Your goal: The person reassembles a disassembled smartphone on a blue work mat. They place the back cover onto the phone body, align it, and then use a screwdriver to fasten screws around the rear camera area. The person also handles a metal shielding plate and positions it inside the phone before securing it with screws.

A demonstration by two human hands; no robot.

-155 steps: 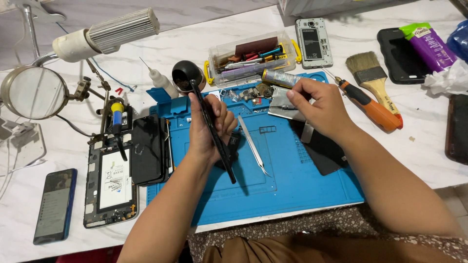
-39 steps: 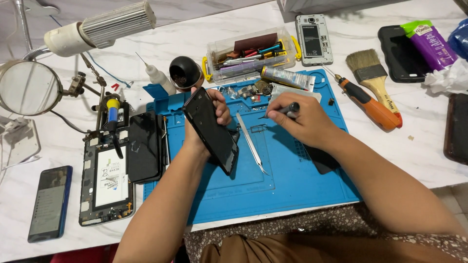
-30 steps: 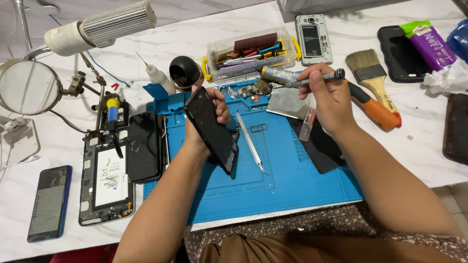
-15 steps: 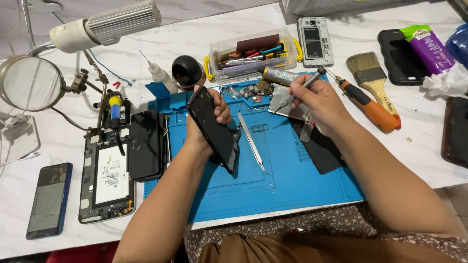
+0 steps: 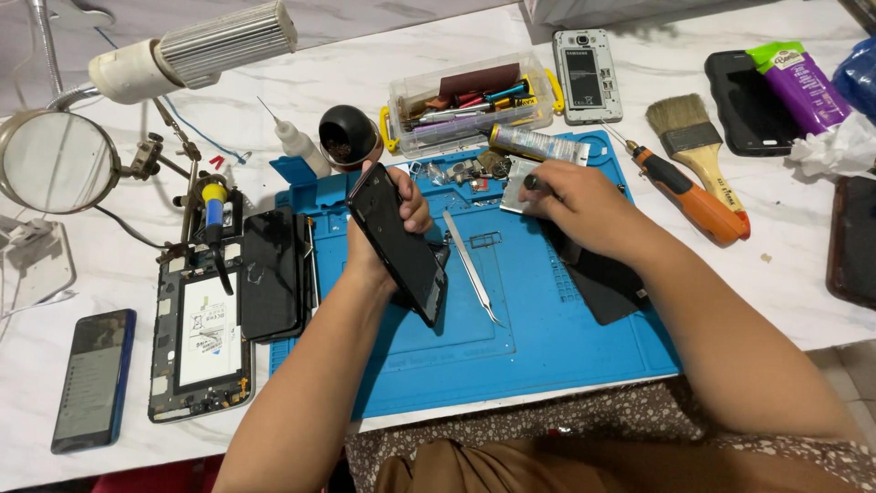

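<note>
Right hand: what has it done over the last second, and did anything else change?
The right hand came down from the raised position, dark tool in its grip, to the metal plate on the blue mat. The left hand holds the black phone tilted as before; tweezers unmoved.

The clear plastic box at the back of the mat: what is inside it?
Inside the clear plastic box lie mixed small tools, including a blue-handled one and a dark red flat piece; lower layers are covered.

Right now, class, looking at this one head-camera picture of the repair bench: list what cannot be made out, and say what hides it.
- Head view: what the right hand grips; its fingers cover all but a dark tip.
- The phone in the left hand: its far face is turned away.
- The dark slab on the blue mat: partly under the right forearm.
- The dark object at the right: cut off by the frame edge.
- Small parts at the mat's top: too small.
</note>
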